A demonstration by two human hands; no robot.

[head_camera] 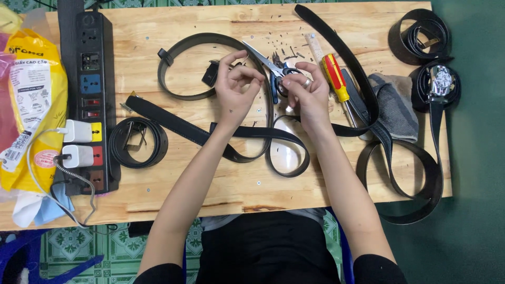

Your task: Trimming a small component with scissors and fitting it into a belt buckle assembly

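Hands: left hand (235, 87) and right hand (307, 93) pinch a small part, too tiny to identify, at upper centre | Beside them: scissors (273, 71), black belt (247, 131) looping beneath the wrists | Right: red-yellow screwdriver (336, 79), grey cloth (394, 102) | Left: power strip (93, 100) on the wooden board (173, 189)

A pale wooden bench (173, 189) carries black belts (200, 134), scissors (271, 71), a screwdriver (336, 79), a grey cloth (397, 105) and a power strip (94, 100).
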